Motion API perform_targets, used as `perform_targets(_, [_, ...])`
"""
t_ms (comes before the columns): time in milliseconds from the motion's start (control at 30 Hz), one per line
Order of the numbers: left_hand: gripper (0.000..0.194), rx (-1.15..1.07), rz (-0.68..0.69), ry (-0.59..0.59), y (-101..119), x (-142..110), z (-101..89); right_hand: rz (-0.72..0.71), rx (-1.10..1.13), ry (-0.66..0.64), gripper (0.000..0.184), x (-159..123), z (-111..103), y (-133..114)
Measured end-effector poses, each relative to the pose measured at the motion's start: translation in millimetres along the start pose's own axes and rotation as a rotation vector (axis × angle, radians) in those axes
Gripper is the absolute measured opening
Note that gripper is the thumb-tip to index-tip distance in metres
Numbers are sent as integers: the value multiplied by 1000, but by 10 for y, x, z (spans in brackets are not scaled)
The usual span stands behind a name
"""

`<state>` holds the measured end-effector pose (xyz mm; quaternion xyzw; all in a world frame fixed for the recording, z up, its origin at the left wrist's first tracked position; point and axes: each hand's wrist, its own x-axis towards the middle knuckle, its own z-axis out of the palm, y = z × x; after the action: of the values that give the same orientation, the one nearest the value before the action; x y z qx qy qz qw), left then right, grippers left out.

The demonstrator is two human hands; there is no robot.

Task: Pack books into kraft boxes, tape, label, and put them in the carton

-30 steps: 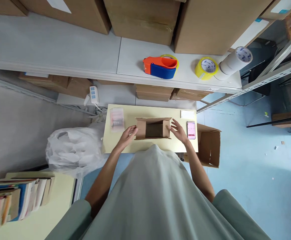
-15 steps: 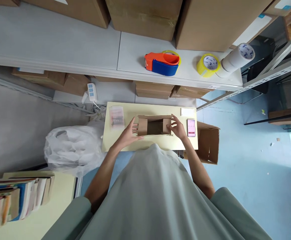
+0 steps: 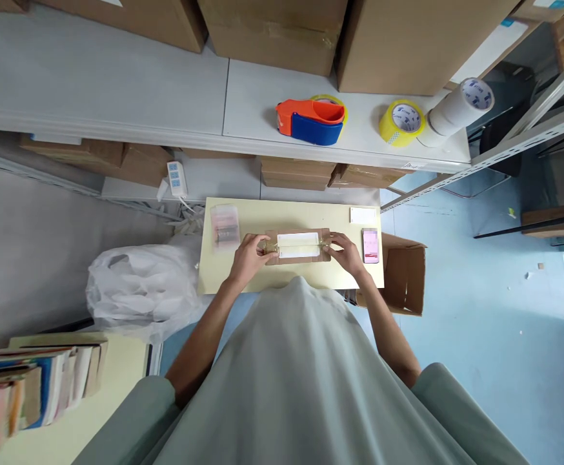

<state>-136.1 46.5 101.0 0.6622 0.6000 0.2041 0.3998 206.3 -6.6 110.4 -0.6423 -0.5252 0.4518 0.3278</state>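
Observation:
Between my hands is a small narrow cardboard box (image 3: 288, 261), its long side running across the small table. The face turned up carries a white label (image 3: 299, 245) and shiny clear tape that laps towards both ends. My left hand (image 3: 250, 258) grips the left end, with fingers on the tape there. At the opposite end, my right hand (image 3: 346, 253) holds the box with thumb and fingertips. Left of the box lies a clear plastic-wrapped pack (image 3: 225, 227). To the right are a phone (image 3: 370, 246) with a pink screen and a white card (image 3: 362, 215).
The pale yellow table (image 3: 243, 279) stands against a grey shelf (image 3: 166, 110). A tape dispenser (image 3: 311, 123), a yellow tape roll (image 3: 401, 123) and white rolls (image 3: 462, 111) stand on it. An open carton (image 3: 404, 274) is at right, a white plastic bag (image 3: 139, 284) at left.
The box showed its open, hollow side upward before; now a taped face with the white label is up. My left hand has closed onto the left end; my right hand stays at the right end.

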Motion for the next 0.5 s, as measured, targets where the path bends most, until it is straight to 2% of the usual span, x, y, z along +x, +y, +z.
perform_targets(200, [40,4,-3,80,35,-64,83,113,67,113,36,-56,129,120])
perform_targets(367, [36,-45,38,96,117,-35,72,122,55,167,35,-116,76,59])
perform_targets(500, [32,-80,26,95,125,-2,121,120,56,225,33,-106,142,83])
